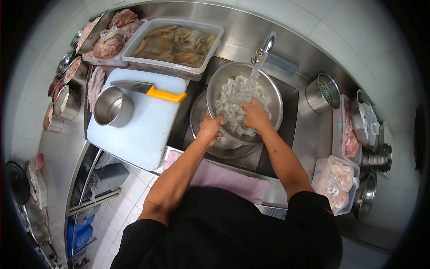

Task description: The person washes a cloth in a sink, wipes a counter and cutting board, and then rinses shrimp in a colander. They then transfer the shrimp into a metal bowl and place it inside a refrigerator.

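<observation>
A steel bowl (277,96) of peeled shrimp (230,101) is tilted under running water over the sink. My left hand (210,129) is closed on its near left rim, thumb on top. My right hand (256,115) is inside the bowl, its fingers curled into the wet shrimp; the fingertips are partly hidden. Water streams from the faucet (268,44) onto the shrimp. Below the bowl, a second steel bowl (195,117) shows its rim in the sink.
On the left, a white cutting board (139,141) bears a yellow-handled knife (165,94) and a steel pot (113,106). Behind it stands a plastic tub (214,33) of unpeeled shrimp in water. A pink towel (228,179) lines the sink's front edge. Meat containers (338,184) stand right.
</observation>
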### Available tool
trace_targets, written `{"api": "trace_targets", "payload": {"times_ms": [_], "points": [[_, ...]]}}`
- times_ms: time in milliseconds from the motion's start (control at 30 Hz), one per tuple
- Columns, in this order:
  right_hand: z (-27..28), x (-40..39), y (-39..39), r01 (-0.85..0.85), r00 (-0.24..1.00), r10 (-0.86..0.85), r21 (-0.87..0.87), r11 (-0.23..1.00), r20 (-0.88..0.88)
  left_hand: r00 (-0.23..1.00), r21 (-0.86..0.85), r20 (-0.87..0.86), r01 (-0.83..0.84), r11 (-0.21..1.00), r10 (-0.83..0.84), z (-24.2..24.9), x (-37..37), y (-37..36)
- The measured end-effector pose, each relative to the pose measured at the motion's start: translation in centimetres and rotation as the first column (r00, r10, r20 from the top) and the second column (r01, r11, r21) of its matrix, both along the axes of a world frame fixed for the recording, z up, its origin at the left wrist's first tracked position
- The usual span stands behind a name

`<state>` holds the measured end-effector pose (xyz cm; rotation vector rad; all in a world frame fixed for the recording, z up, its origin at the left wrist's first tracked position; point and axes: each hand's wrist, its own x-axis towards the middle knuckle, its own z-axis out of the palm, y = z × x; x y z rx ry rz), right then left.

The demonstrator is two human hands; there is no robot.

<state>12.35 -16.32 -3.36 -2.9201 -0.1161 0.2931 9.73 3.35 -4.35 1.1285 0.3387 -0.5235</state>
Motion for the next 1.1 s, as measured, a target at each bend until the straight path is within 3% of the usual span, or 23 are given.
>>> {"api": "trace_targets", "payload": {"times_ms": [133, 233, 333, 367, 467, 600, 700, 800, 1000, 1100], "points": [[-2.5, 2.6, -0.2, 0.0, 0.999, -0.004, 0.076, 0.997, 0.05, 1.0, 0.056, -0.03, -0.001, 0.998, 0.003, -0.4, -0.6, 0.0], [-1.5, 4.2, -1.3, 0.055, 0.998, -0.059, 0.179, 0.982, 0.013, 0.997, -0.011, -0.057, 0.043, 0.999, -0.043, -1.6, 0.4, 0.7], [2.4, 3.4, -3.4, -0.071, 0.963, 0.129, 0.239, 0.968, -0.238, 0.998, -0.069, -0.055, -0.006, 0.998, 0.002, -1.1, 1.1, 1.3], [3.5, 2.1, -3.6, -0.205, 0.946, 0.224, 0.1, 0.974, -0.233, 0.998, -0.083, -0.063, -0.02, 0.996, 0.014, -1.6, 1.4, 1.5], [2.7, -0.9, -1.9, -0.202, 0.952, 0.177, -0.079, 0.976, -0.25, 0.999, -0.105, -0.051, -0.013, 0.994, 0.007, -1.2, 1.4, 1.6], [-0.8, -0.5, -1.5, -0.09, 0.992, 0.104, 0.165, 0.982, -0.075, 0.998, -0.038, -0.021, -0.055, 0.998, 0.054, -0.5, 0.5, 0.7], [0.8, 0.5, -1.3, -0.022, 0.992, 0.048, 0.222, 0.975, -0.113, 0.996, -0.074, -0.073, -0.064, 0.995, 0.058, -1.1, 0.4, 0.7], [0.2, 2.1, -1.8, -0.092, 0.995, 0.09, 0.089, 0.992, 0.034, 0.998, -0.09, -0.05, -0.04, 0.995, 0.035, -1.5, 0.4, 0.8], [3.2, 6.3, -3.0, -0.004, 0.999, 0.002, -0.034, 0.999, -0.042, 0.995, -0.104, -0.045, -0.088, 0.991, 0.084, -0.9, -0.1, 0.8], [0.0, 6.2, -0.9, -0.025, 0.997, 0.025, 0.008, 1.0, 0.074, 0.998, -0.082, -0.046, -0.05, 0.995, 0.046, -1.2, -0.2, 0.4]]}}
